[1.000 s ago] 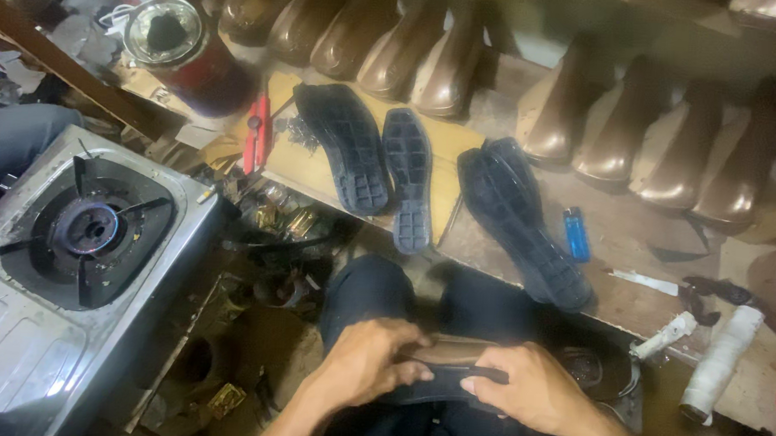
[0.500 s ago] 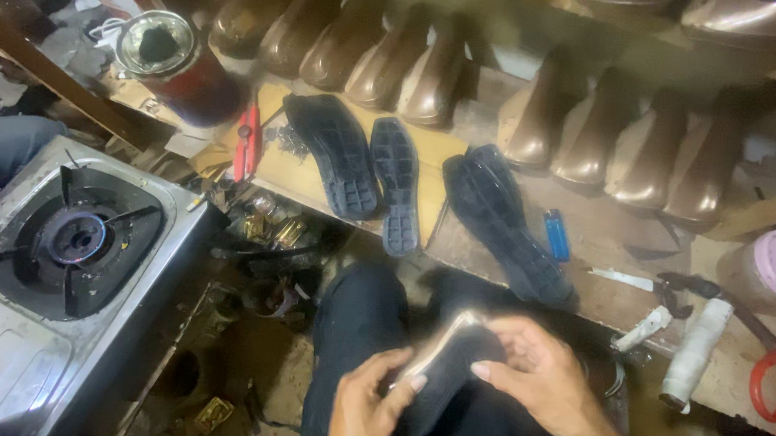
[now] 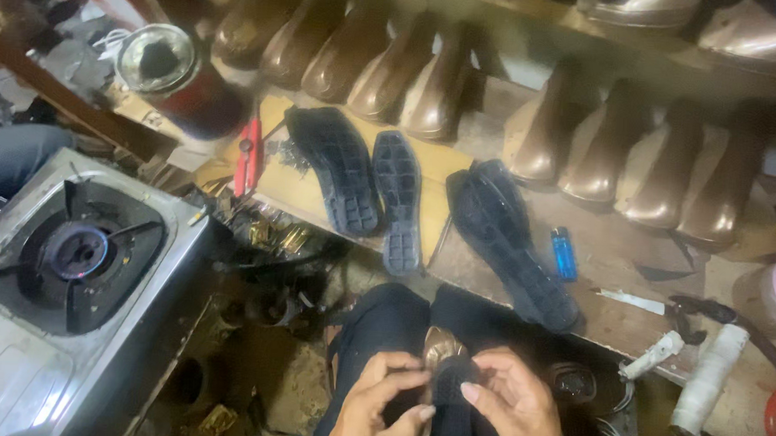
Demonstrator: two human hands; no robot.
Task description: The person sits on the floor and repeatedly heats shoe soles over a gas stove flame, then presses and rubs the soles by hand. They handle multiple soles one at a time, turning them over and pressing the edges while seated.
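Both hands grip one shoe over the lap.
The left hand (image 3: 378, 399) and right hand (image 3: 509, 405) pinch a bronze leather shoe with a dark rubber sole (image 3: 448, 369), toe pointing away, shiny upper peeking above the sole; three loose black treaded soles (image 3: 398, 197) lie on the wooden bench (image 3: 609, 258) beyond.

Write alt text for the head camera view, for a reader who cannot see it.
Both hands, left hand and right hand, grip a dark shoe sole over the person's lap. Ahead, three black soles lie on a wooden bench below brown shoe lasts; a gas stove sits left.
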